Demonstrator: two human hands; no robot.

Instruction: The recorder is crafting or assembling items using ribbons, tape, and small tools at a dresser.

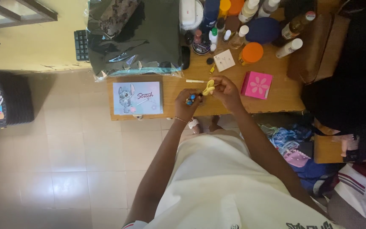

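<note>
Both hands work together over the bench (272, 95): left hand (187, 104) clamped on small blue pieces (190, 100), right hand (225, 91) pinching a yellow piece (209, 87).

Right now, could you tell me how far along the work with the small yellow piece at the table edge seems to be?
Mid-way, as far as shows. Done: nothing finished is visible on the wooden table. In hand: the right hand pinches a small yellow piece, while the left hand holds something small and blue beside it. Untouched nearby: a thin white stick, a pink flowered box and a white card.
</note>
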